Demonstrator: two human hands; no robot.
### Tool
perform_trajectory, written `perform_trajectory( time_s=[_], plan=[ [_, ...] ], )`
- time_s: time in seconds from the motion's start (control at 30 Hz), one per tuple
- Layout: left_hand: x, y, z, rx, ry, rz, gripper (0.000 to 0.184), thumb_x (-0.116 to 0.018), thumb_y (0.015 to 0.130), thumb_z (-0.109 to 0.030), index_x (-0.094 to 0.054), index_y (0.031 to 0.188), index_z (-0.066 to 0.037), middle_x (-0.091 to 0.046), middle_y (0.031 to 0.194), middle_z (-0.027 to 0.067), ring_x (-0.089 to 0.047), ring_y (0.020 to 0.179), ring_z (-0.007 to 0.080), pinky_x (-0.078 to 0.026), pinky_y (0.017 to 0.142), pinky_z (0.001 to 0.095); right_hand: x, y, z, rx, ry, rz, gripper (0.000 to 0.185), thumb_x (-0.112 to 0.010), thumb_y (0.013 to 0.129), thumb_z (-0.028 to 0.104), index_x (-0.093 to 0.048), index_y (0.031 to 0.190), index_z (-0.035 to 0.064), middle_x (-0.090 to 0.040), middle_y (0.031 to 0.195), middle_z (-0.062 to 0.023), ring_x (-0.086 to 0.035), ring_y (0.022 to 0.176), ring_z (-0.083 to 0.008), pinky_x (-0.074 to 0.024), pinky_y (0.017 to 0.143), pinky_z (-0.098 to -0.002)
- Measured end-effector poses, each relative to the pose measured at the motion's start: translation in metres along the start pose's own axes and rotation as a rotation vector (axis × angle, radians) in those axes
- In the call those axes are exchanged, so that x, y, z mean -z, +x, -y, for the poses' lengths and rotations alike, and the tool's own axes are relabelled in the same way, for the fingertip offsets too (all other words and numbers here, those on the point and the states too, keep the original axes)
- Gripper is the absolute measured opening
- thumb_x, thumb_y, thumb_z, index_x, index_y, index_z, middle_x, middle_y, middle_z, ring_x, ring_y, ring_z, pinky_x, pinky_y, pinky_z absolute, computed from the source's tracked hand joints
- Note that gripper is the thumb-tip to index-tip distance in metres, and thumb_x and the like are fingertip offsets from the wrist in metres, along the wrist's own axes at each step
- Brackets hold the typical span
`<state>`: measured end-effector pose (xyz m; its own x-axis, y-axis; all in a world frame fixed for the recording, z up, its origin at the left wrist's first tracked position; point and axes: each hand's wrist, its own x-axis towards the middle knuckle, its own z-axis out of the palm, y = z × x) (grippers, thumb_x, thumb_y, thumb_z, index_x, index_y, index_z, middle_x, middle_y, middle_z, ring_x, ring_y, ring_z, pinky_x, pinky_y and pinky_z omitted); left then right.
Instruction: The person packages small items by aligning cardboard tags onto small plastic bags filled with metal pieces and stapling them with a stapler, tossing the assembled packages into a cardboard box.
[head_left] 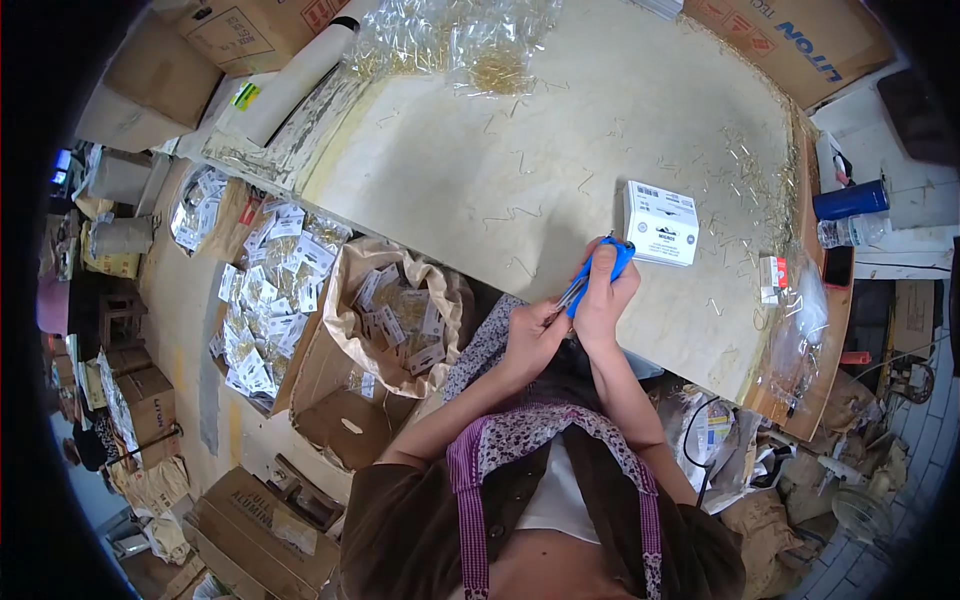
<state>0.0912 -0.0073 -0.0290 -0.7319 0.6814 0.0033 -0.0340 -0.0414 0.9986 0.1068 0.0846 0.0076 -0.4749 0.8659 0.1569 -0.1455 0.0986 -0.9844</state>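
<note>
My right hand is closed round a blue hand tool, thumb on top, above the front edge of the table. My left hand is closed just beside it, its fingers pinched near thin metal parts below the tool. Whether those parts belong to the tool or are separate pieces I cannot tell. Right beyond my right hand lies a stack of white printed cards. Small bent gold wire hooks are scattered over the table.
Clear plastic bags of gold hooks lie at the back. More loose hooks line the right edge, near a blue cylinder. To my left are a paper-lined box and a heap of carded packs. Cardboard boxes stand around.
</note>
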Motion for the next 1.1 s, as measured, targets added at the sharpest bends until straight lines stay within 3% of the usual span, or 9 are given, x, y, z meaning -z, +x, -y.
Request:
perform_trajectory(
  time_s=[0.17,0.37,0.5,0.63,0.7,0.77,0.83,0.9,1.1],
  plan=[
    [0.004,0.001,0.007,0.117,0.110,-0.025,0.011,-0.055,0.081,-0.004,-0.062,0.079,0.005,-0.049,0.056,-0.0038,-0.041,0.054,0.0005,-0.032,0.045,0.0202,-0.001,0.008,0.005,-0.173,-0.050,0.135,0.032,-0.052,0.089,0.033,-0.050,0.078,0.0027,-0.049,0.064,-0.0008,-0.047,0.055,-0.0073,-0.0372,0.050,-0.0215],
    [0.006,0.021,0.012,0.130,-0.130,-0.060,0.021,-0.061,0.084,-0.014,-0.062,0.080,0.007,-0.050,0.058,-0.0048,-0.040,0.057,0.0002,-0.032,0.046,0.0206,0.005,0.030,0.020,-0.025,0.299,-0.293,0.046,-0.034,0.092,0.051,-0.047,0.096,0.0063,-0.052,0.078,-0.0058,-0.052,0.065,-0.0134,-0.0455,0.060,-0.0267],
    [0.013,0.033,-0.016,-0.053,0.075,-0.174,0.045,-0.066,0.077,-0.009,-0.049,0.117,0.004,-0.056,0.110,0.0145,-0.055,0.097,0.0152,-0.045,0.079,0.0292,0.027,0.027,0.032,-0.026,0.306,-0.270,0.050,-0.030,0.091,0.054,-0.047,0.097,0.0077,-0.052,0.077,-0.0052,-0.052,0.064,-0.0145,-0.0456,0.059,-0.0272],
    [0.027,0.028,-0.043,-0.357,0.528,-0.127,0.062,-0.067,0.072,-0.005,-0.041,0.129,-0.005,-0.029,0.138,0.0196,-0.034,0.126,0.0306,-0.033,0.100,0.0380,0.046,-0.001,0.029,-0.240,0.543,-0.100,0.053,-0.030,0.089,0.057,-0.049,0.097,0.0081,-0.054,0.080,-0.0043,-0.054,0.070,-0.0155,-0.0465,0.064,-0.0306],
    [0.027,0.019,-0.045,-0.409,0.384,0.396,0.071,-0.068,0.065,0.000,-0.041,0.130,-0.012,-0.020,0.143,0.0179,-0.022,0.132,0.0340,-0.023,0.106,0.0409,0.053,-0.017,0.030,-0.613,0.729,0.164,0.054,-0.032,0.088,0.058,-0.052,0.098,0.0089,-0.057,0.085,-0.0045,-0.057,0.076,-0.0159,-0.0474,0.068,-0.0320],
    [0.027,0.015,-0.040,-0.501,0.496,0.455,0.068,-0.068,0.064,0.000,-0.046,0.126,-0.018,-0.025,0.142,0.0162,-0.022,0.132,0.0343,-0.021,0.106,0.0422,0.048,-0.036,0.038,-1.001,0.756,0.078,0.055,-0.034,0.087,0.059,-0.054,0.099,0.0094,-0.059,0.088,-0.0050,-0.058,0.078,-0.0164,-0.0484,0.069,-0.0304],
    [0.034,0.010,-0.039,-0.597,0.580,0.559,0.059,-0.066,0.065,0.000,-0.051,0.120,-0.014,-0.029,0.140,0.0163,-0.022,0.132,0.0336,-0.020,0.107,0.0426,0.078,-0.056,-0.003,-0.971,0.624,0.363,0.042,-0.035,0.094,0.045,-0.050,0.103,0.0068,-0.058,0.095,-0.0073,-0.054,0.082,-0.0131,-0.0443,0.072,-0.0294],
    [0.033,0.000,-0.046,-0.513,0.442,0.521,0.050,-0.065,0.066,0.001,-0.053,0.113,-0.008,-0.043,0.130,0.0165,-0.031,0.127,0.0357,-0.022,0.106,0.0426,0.100,-0.048,-0.005,-0.546,-0.182,0.752,0.025,-0.044,0.092,0.027,-0.053,0.095,0.0037,-0.059,0.087,-0.0076,-0.054,0.073,-0.0147,-0.0437,0.065,-0.0292],
    [0.019,-0.022,-0.046,-0.064,0.391,0.517,0.031,-0.062,0.077,-0.005,-0.052,0.105,0.000,-0.058,0.095,0.0106,-0.057,0.089,0.0256,-0.043,0.081,0.0332,0.089,-0.046,0.025,0.244,-0.284,0.402,0.015,-0.059,0.078,0.007,-0.052,0.089,0.0001,-0.059,0.075,-0.0093,-0.056,0.063,-0.0172,-0.0443,0.060,-0.0275]
  ],
)
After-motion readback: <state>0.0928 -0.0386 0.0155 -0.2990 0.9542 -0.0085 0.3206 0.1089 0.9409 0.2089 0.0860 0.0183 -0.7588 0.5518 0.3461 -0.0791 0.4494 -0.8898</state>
